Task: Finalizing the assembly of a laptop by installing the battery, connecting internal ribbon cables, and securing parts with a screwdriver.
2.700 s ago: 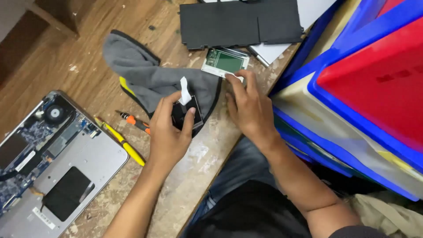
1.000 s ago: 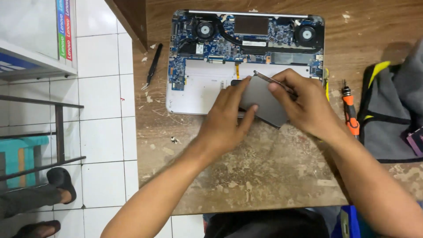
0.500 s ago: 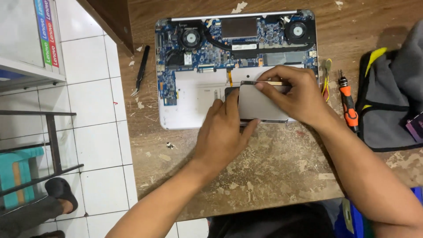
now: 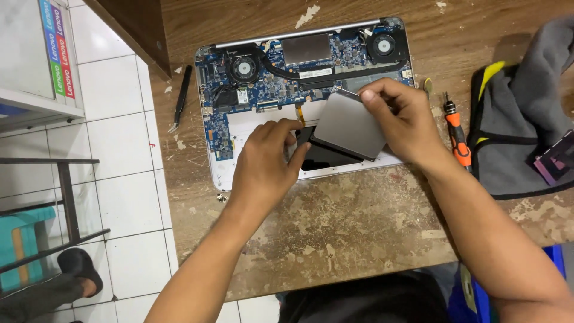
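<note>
Gripped at its upper right corner by the right hand (image 4: 402, 122): a flat grey rectangular drive (image 4: 350, 125), thumb on the top face, remaining fingers hidden beneath it. Drive is held tilted, upper edge lifted, over a black bay (image 4: 326, 157) in the lower half of an opened laptop chassis (image 4: 222, 170). Lower left edge of the drive appears seated against the bay; actual contact cannot be confirmed. Left hand (image 4: 266, 164) is laid on the chassis just left of the drive, fingers curled, fingertips (image 4: 293, 127) at the drive's left edge; whether anything is pinched there cannot be told. A blue motherboard (image 4: 263, 84) with two fans and a heat pipe is exposed above. An orange ribbon cable (image 4: 300, 112) is partly covered by the left hand. An orange-handled screwdriver (image 4: 457, 134) is half hidden behind the right wrist. Black tweezers (image 4: 181, 96) are seen left of the chassis on the worn wooden table (image 4: 359, 227). A grey pouch (image 4: 526, 119) is cut off at the right edge.
</note>
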